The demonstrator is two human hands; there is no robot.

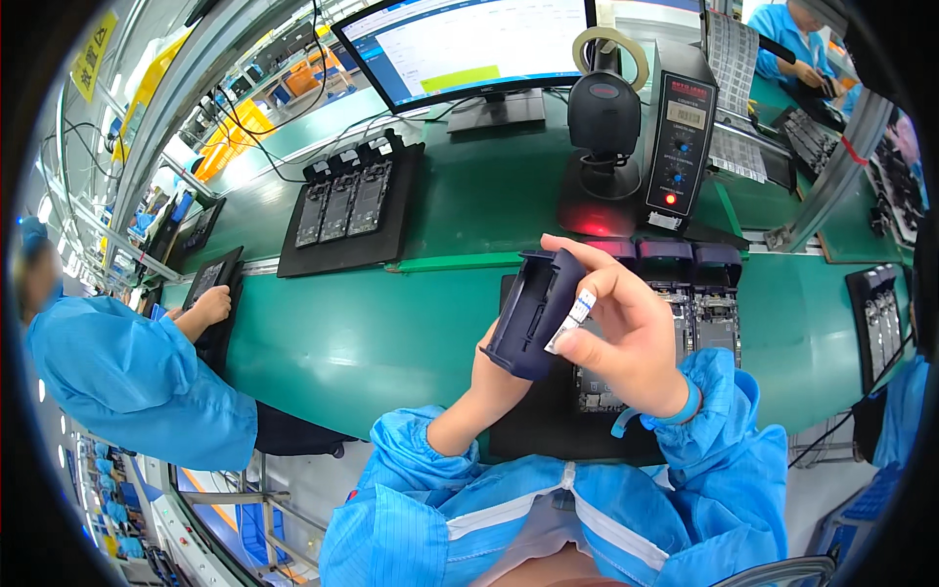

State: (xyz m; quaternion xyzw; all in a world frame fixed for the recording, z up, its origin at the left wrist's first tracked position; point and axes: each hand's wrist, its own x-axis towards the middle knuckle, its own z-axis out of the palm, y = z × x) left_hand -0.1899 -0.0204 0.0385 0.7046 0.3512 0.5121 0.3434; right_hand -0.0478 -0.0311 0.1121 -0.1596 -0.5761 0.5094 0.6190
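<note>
A dark navy plastic housing (pixel 528 318), hollow side showing, is tilted in front of me. My left hand (pixel 497 383) is closed on its lower end, with most of the fingers hidden behind it. My right hand (pixel 634 328) is bent at the housing's right side, and a fingertip reaches its top edge. Between the right thumb and fingers is a small white label (pixel 573 321) with printing, lying close to the housing's edge. Below and behind my hands, a black tray (pixel 533 430) carries circuit board assemblies (pixel 712 318) with dark caps at their far ends.
Beyond the tray stand a barcode scanner (pixel 604 112) on its stand, a black control box (pixel 682 147) and a monitor (pixel 469 59). Another black tray of boards (pixel 342 205) sits at back left. A co-worker in blue (pixel 147 362) works at left; another (pixel 792 49) is at far right.
</note>
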